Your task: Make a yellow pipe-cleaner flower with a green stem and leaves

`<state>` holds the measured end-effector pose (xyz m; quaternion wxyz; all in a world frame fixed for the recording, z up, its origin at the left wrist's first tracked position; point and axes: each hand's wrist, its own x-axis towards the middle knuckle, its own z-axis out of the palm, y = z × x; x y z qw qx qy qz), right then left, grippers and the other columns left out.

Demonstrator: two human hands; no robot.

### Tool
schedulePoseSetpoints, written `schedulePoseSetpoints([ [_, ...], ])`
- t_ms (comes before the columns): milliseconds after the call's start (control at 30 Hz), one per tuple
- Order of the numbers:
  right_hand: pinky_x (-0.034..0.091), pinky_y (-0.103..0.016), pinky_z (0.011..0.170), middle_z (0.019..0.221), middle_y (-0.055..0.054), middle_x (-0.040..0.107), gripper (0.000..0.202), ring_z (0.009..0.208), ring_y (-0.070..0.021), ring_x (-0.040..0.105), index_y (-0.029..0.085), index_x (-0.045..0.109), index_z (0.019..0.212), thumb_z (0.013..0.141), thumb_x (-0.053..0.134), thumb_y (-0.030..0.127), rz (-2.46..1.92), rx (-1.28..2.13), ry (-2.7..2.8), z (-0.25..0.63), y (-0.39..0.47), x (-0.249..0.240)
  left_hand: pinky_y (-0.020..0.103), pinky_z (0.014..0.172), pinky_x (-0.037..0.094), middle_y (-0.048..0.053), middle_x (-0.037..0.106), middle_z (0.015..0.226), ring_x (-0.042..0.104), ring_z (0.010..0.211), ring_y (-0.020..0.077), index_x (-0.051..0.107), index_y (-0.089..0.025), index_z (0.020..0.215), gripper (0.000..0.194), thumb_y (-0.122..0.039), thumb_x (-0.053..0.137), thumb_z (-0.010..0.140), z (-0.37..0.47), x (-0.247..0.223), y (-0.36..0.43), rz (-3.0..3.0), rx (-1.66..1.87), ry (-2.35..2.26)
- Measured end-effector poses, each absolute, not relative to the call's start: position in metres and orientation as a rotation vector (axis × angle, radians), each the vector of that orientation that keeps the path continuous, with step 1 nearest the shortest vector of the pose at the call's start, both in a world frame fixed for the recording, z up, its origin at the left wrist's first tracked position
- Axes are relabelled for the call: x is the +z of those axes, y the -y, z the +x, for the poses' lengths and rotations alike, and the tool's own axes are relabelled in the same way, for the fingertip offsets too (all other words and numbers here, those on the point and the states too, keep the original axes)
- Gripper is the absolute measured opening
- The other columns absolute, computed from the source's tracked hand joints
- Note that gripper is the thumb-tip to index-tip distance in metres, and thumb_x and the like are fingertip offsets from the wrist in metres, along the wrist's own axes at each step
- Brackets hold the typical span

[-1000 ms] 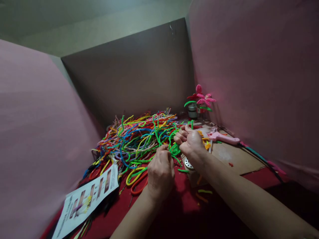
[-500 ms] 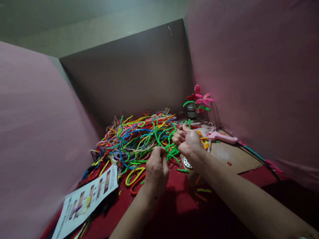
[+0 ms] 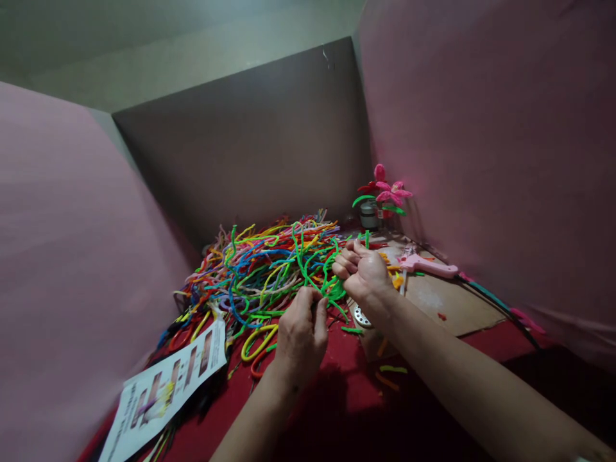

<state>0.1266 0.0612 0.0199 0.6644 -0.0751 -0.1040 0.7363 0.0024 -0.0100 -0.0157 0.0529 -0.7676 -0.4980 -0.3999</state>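
The left hand (image 3: 302, 327) has dropped slightly over the last second, its thumb now showing more plainly; the right hand (image 3: 363, 269) has barely moved. That suggests the right anchors the work while the left does the adjusting. The right fingers are curled, seemingly pinching a bright green, fuzzy chenille stem (image 3: 367, 238). Its short visible end rises above the fist and points upward, long axis near upright; the rest is hidden by the hand. The left thumb and forefinger are nearly together beside green strands; I cannot tell whether they grip any.

Between and beyond the 2 hands lies a tangle of bright green, fuzzy loops (image 3: 335, 289), next to a large heap of multicoloured chenille stems (image 3: 264, 251). A silver, perforated metal piece (image 3: 360, 317) lies just below the right hand, on the red-covered surface (image 3: 346, 385).
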Motion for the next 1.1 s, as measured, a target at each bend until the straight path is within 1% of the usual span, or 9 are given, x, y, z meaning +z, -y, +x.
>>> schedulePoseSetpoints([
  [200,0.013,-0.017,0.032,0.037,0.011,0.017,0.035,0.032,-0.0049,0.011,0.017,0.038,0.060,0.092,0.032,0.027,-0.135,1.621,0.284,0.132,-0.060,0.025,0.021,0.053,0.036,-0.004,0.048,0.059,0.046,0.052,0.0090,0.046,-0.019,0.072,0.011,-0.023,0.046,0.083,0.010,-0.014,0.011,-2.370,-1.334,1.582],
  [267,0.013,-0.017,0.032,0.037,0.011,0.015,0.035,0.032,-0.0053,0.010,0.017,0.038,0.060,0.092,0.032,0.028,-0.116,1.610,0.301,0.135,-0.057,0.030,0.021,0.052,0.037,-0.004,0.049,0.059,0.047,0.052,0.0093,0.048,-0.019,0.080,0.006,-0.024,0.047,0.082,0.014,-0.010,0.013,-2.380,-1.456,1.675],
  [367,0.011,-0.018,0.032,0.037,0.011,0.014,0.036,0.034,-0.0058,0.007,0.018,0.039,0.060,0.092,0.033,0.032,-0.064,1.610,0.317,0.136,-0.051,0.037,0.021,0.052,0.038,-0.003,0.053,0.062,0.050,0.056,0.0107,0.052,-0.019,0.090,0.012,-0.026,0.046,0.082,0.018,-0.002,0.015,-2.430,-1.596,1.783],
  [533,0.014,-0.019,0.034,0.042,0.010,0.017,0.042,0.036,-0.0058,0.012,0.018,0.040,0.061,0.083,0.037,0.054,0.032,1.626,0.424,0.136,-0.047,0.045,0.020,0.051,0.037,0.000,0.053,0.062,0.049,0.059,0.0112,0.056,-0.017,0.068,0.016,-0.025,0.046,0.079,0.021,0.012,0.018,-2.452,-1.699,1.848],
  [600,0.015,-0.018,0.034,0.044,0.010,0.019,0.043,0.037,-0.0059,0.014,0.018,0.040,0.061,0.084,0.036,0.054,0.051,1.606,0.456,0.135,-0.048,0.046,0.020,0.048,0.036,-0.001,0.050,0.058,0.045,0.055,0.0104,0.055,-0.017,0.067,0.016,-0.025,0.047,0.078,0.022,0.014,0.018,-2.446,-1.736,1.882],
  [733,0.013,-0.018,0.034,0.045,0.009,0.017,0.041,0.037,-0.0063,0.011,0.019,0.032,0.057,0.089,0.033,0.044,0.052,1.551,0.486,0.133,-0.052,0.047,0.020,0.047,0.033,-0.003,0.042,0.055,0.038,0.051,0.0089,0.053,-0.017,0.064,0.017,-0.027,0.049,0.076,0.020,0.015,0.020,-2.507,-1.769,1.917],
  [833,0.011,-0.019,0.035,0.044,0.009,0.015,0.043,0.037,-0.0067,0.009,0.019,0.026,0.054,0.091,0.029,0.041,0.027,1.587,0.488,0.137,-0.053,0.048,0.019,0.046,0.031,-0.004,0.040,0.054,0.035,0.049,0.0082,0.053,-0.016,0.065,0.017,-0.028,0.049,0.076,0.015,0.016,0.020,-2.555,-1.715,1.965],
  [967,0.012,-0.020,0.035,0.043,0.008,0.013,0.044,0.038,-0.0072,0.010,0.020,0.018,0.053,0.092,0.026,0.038,0.024,1.816,0.534,0.149,-0.046,0.053,0.020,0.047,0.030,-0.004,0.037,0.054,0.034,0.050,0.0082,0.050,-0.017,0.062,0.021,-0.029,0.047,0.079,0.005,0.021,0.022,-2.620,-1.516,1.927],
  [1100,0.014,-0.020,0.036,0.044,0.008,0.014,0.045,0.038,-0.0072,0.011,0.020,0.020,0.053,0.091,0.026,0.043,0.046,1.883,0.609,0.157,-0.040,0.058,0.020,0.052,0.031,-0.004,0.041,0.055,0.038,0.053,0.0090,0.048,-0.018,0.062,0.022,-0.027,0.045,0.081,-0.003,0.028,0.026,-2.551,-1.270,1.760],
])
